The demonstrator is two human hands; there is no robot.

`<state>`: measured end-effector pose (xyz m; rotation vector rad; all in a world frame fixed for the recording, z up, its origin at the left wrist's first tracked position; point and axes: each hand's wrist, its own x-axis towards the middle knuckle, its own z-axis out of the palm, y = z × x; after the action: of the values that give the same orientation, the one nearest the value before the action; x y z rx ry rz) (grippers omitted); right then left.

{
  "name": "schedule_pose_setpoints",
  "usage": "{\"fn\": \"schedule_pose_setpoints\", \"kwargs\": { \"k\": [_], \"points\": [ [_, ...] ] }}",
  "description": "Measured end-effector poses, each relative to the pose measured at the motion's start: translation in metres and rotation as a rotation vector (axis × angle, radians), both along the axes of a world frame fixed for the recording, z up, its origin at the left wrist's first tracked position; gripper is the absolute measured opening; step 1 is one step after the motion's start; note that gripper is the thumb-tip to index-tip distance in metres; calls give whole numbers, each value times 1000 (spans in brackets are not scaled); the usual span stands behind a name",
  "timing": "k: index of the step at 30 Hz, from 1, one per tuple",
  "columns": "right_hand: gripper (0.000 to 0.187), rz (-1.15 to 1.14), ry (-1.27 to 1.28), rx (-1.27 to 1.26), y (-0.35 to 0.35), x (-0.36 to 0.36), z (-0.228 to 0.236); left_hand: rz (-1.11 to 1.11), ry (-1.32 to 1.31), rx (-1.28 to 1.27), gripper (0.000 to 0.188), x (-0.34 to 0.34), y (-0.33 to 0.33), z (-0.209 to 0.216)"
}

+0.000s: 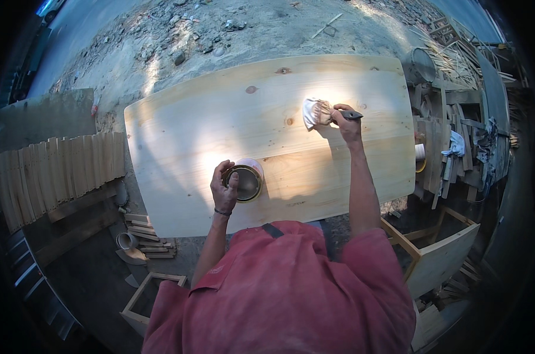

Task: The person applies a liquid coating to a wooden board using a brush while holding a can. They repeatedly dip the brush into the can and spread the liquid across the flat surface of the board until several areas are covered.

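A large pale wooden panel (208, 124) with dark knots lies flat in front of me. My left hand (225, 184) grips the left side of a round open can (257, 171), its fingers and thumb at the rim. The can stands on or just over the panel; a greyish content shows inside. My right hand (345, 123) is closed round the dark handle of a paintbrush (316, 113). Its broad head is white at the tip and brownish near the handle, and looks wrapped in cloth. The tip is at the panel's surface, right of its middle, with a shadow beneath.
Thin wooden slats (61, 171) stand in a row at the left. Wooden frames, one a box-like piece (444, 259), are at the lower right, another (152, 295) lower left. Scrap wood and a white rag (454, 144) lie right. Rubble-strewn ground (179, 35) stretches beyond the panel.
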<state>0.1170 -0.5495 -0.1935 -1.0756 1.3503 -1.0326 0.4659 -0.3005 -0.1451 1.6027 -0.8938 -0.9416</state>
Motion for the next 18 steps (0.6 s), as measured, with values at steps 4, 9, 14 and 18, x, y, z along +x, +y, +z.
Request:
{"fn": "schedule_pose_setpoints", "kwargs": {
  "k": [4, 9, 14, 18],
  "points": [
    [26, -124, 99, 29, -33, -137, 19, 75, 55, 30, 42, -6, -4, 3],
    [30, -179, 255, -7, -71, -266, 11, 155, -4, 30, 36, -8, -8, -5],
    [20, -205, 767, -278, -106, -332, 20, 206, 34, -9, 35, -9, -6, -17],
    [17, -212, 1213, -385, -113, -285, 36, 227, -2, 12, 35, -10, -7, -16]
  ]
}}
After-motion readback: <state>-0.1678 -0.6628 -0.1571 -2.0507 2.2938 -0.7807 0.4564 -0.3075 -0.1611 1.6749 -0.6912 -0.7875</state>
